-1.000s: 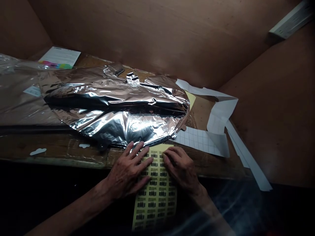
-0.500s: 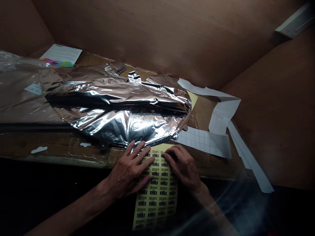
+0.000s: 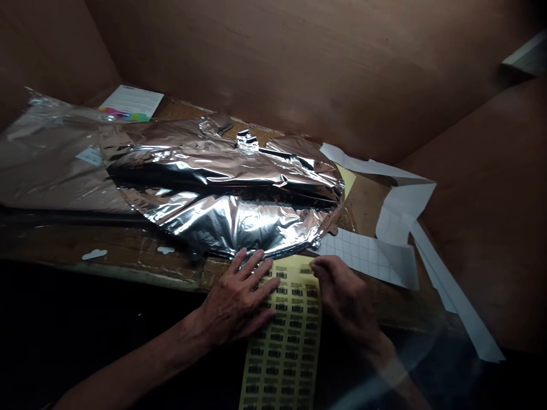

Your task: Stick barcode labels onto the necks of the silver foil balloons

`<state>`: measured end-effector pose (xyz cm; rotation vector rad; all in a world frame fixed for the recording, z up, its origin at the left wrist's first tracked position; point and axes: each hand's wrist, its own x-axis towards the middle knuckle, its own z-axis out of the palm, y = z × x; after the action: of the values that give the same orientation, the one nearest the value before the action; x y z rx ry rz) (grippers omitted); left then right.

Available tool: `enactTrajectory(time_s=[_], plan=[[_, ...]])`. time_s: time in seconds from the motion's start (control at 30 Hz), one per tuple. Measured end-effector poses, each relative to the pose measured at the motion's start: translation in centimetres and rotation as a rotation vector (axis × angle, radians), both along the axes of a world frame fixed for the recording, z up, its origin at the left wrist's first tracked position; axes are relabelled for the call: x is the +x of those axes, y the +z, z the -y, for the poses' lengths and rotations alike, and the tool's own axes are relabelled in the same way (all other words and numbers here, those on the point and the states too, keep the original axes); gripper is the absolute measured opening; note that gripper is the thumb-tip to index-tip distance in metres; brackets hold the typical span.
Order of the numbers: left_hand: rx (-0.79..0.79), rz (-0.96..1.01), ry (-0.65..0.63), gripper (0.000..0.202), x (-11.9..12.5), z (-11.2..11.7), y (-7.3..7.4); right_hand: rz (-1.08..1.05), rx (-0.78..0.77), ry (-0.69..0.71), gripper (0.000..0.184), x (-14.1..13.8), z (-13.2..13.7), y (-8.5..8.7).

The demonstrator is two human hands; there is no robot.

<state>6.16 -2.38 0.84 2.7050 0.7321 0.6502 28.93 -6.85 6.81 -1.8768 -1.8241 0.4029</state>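
A yellow sheet of barcode stickers (image 3: 286,336) lies over the front edge of the wooden bench (image 3: 128,259). My left hand (image 3: 237,299) rests flat on its left side, fingers spread. My right hand (image 3: 346,296) sits at the sheet's upper right corner with its fingertips pinched at a sticker there; what is between them is too small to make out. Just beyond both hands lies a crumpled silver foil balloon (image 3: 231,193), flat on the bench.
Empty white sticker backing sheets (image 3: 376,259) and curled white strips (image 3: 448,290) lie to the right. A clear plastic bag (image 3: 47,165) lies at the left, with a printed card (image 3: 132,103) behind it. Brown board walls (image 3: 299,68) close in the back and right.
My right hand has slid from the middle of the sheet's top to its upper right corner and its fingertips have pinched together. The left hand stays flat on the sheet.
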Motion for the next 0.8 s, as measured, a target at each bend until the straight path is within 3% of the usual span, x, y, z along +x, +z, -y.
enactTrajectory(time_s=[0.07, 0.13, 0.27, 0.47, 0.8], plan=[[0.007, 0.063, -0.041, 0.047, -0.6, 0.0, 0.3, -0.168, -0.111, -0.08, 0.025, -0.4, -0.6, 1.0], [0.037, 0.182, -0.032, 0.041, -1.8, 0.0, 0.6, -0.361, -0.227, -0.059, 0.03, -1.2, -1.4, 1.4], [0.146, 0.27, 0.204, 0.026, -4.4, -0.8, 0.9, -0.577, -0.311, 0.013, 0.037, -3.6, -3.5, 0.9], [0.185, 0.161, 0.25, 0.029, -5.5, -1.7, -0.3, -0.53, -0.297, 0.097, 0.033, -5.9, -6.0, -0.5], [0.145, 0.18, 0.255, 0.031, -5.5, -1.5, -0.9, -0.442, -0.388, 0.113, 0.034, -6.0, -7.4, -1.5]])
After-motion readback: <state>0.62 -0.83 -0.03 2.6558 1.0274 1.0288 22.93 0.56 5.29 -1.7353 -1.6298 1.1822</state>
